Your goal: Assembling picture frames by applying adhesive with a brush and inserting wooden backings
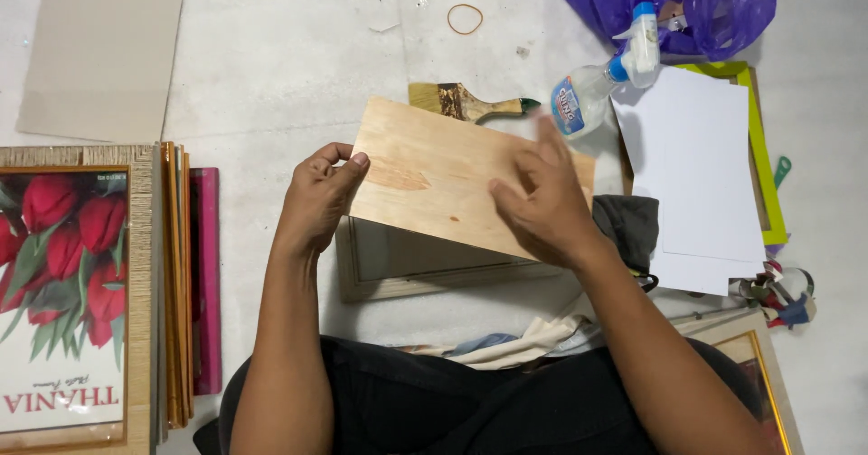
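The board [434, 179] lies over a frame [425, 270]. Behind it lie a brush [470, 103] and a bottle [601, 89]. Pictures [90, 292] stack on the left.

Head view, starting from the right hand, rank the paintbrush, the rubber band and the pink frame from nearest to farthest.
From the right hand resting on the wooden board:
1. Paintbrush, just above the board's top edge.
2. Rubber band, further up on the floor.
3. Pink frame, far left, beyond the left hand, beside the stacked frames.
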